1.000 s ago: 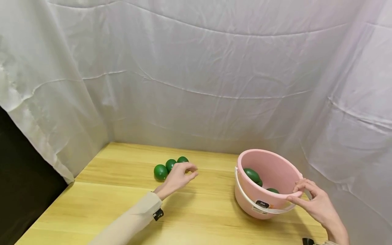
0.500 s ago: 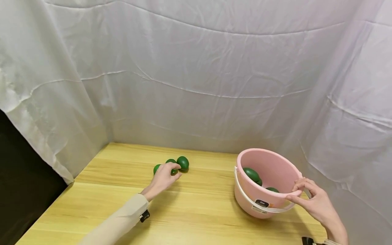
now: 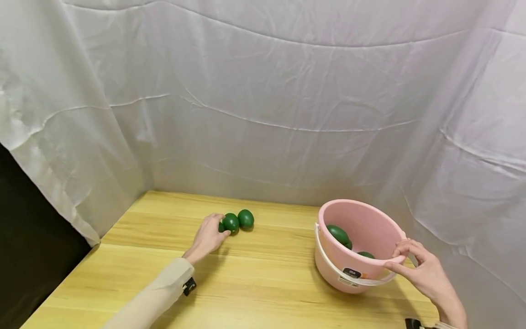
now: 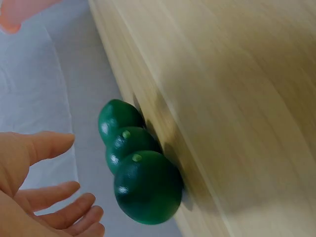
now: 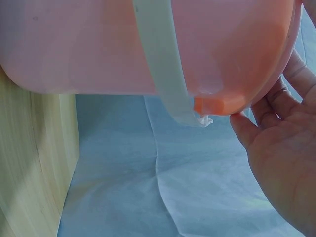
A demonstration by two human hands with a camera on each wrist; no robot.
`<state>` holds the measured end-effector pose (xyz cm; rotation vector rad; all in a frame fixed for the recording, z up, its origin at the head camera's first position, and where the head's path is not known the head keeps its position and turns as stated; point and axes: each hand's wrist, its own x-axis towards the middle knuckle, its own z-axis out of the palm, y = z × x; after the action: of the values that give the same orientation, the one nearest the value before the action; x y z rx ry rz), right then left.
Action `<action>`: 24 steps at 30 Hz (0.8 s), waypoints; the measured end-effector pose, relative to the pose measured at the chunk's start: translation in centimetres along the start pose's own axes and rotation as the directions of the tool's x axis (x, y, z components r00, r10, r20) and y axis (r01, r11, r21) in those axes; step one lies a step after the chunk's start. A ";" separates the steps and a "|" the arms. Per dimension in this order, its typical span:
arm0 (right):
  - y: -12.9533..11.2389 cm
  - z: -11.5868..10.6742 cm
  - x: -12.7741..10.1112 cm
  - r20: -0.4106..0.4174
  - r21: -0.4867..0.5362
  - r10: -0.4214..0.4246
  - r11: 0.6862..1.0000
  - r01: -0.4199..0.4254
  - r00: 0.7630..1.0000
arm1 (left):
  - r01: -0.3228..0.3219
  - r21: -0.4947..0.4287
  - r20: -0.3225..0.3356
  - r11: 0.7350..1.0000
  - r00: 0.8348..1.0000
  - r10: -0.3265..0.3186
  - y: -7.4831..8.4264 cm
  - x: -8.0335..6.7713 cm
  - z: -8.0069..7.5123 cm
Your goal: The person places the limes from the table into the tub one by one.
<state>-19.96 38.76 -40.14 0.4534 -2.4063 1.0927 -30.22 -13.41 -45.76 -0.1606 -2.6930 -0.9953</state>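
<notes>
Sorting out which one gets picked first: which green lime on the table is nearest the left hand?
The leftmost lime, mostly hidden behind the left hand; the middle lime and right lime lie farther.

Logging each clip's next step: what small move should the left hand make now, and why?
Probably curl the left hand around the nearest green lime. In the left wrist view its fingers are spread beside the row of three, gripping nothing, while the right hand holds the pink bucket rim.

Soft, even, bright light; wrist views blurred, head view sharp.
</notes>
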 end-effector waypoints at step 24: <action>0.0 -0.1 0.1 -0.002 0.000 -0.025 1.000 0.025 1.000 | 0.073 0.156 0.067 0.985 0.994 -0.084 -1.8 0.7 0.1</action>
<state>-20.08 38.83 -40.05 0.4812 -2.3925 1.0816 -31.25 -14.70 -46.75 -0.0619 -2.8494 -0.8141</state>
